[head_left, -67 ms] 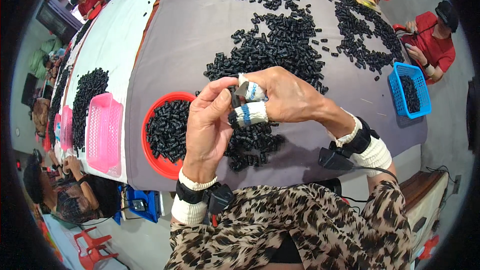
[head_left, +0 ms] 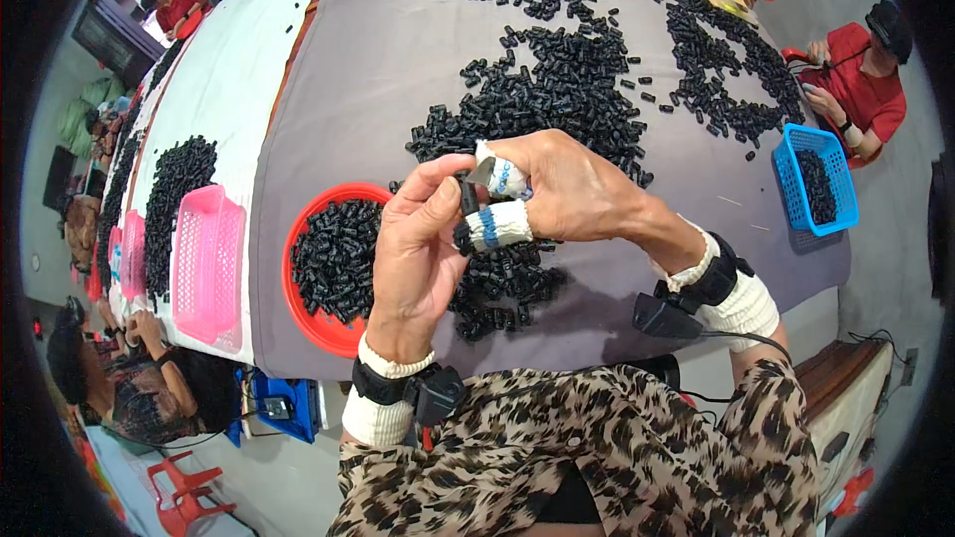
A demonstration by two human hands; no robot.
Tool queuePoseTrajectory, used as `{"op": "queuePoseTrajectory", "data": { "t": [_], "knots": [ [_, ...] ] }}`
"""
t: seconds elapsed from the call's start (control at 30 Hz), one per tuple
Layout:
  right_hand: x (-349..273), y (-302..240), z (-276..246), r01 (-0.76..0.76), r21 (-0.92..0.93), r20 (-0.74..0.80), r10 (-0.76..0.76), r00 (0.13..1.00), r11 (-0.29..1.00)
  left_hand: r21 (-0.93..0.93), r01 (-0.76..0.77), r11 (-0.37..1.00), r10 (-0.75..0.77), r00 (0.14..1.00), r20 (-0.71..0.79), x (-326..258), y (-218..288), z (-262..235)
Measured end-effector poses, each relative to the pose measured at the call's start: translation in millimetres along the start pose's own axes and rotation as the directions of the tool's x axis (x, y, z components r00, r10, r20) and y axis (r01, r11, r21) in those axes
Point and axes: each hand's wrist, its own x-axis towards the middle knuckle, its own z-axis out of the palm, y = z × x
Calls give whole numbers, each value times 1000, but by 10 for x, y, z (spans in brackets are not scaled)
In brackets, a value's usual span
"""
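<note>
My left hand (head_left: 410, 259) pinches a small black cylindrical part (head_left: 469, 197) between thumb and fingers. My right hand (head_left: 572, 187) meets it from the right, closed around a small grey blade (head_left: 483, 171) whose tip lies against the top of the part. White cloth wraps with blue marks (head_left: 497, 225) cover fingers of the right hand; the blade's grip is hidden. Beyond and beneath the hands, a heap of similar black parts (head_left: 557, 89) spreads over the grey tablecloth (head_left: 338, 89). Left of my left hand, a red round basin (head_left: 290, 273) holds many more.
Pink baskets stand at the left, the nearest one (head_left: 209, 273) beside another black heap (head_left: 179, 179). A blue basket (head_left: 841, 216) with black parts sits at the right edge, near a person in red (head_left: 865, 80). Other people sit around the table. A cable (head_left: 746, 336) hangs from my right wrist.
My left hand has shifted very slightly right with the black part, and my right hand has risen a touch. Both grips look the same.
</note>
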Motion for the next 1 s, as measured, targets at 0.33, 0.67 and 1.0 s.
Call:
{"op": "queuePoseTrajectory", "data": {
  "t": [0.33, 0.67, 1.0],
  "knots": [
    [4, 41, 7, 3, -43, 12, -2, 1000, 999, -12, -1, 1000, 1, 1000, 12, -20, -35, -73],
    [7, 45, 10, 22, -95, 17, -21, 1000, 995, 54, -12, 998, 13, 1000, -21, -9, -42, -60],
    [-1, 91, 31, 44, -102, 18, -43, 999, 994, 80, -17, 997, 20, 999, -43, -21, -54, -67]
  ]
}}
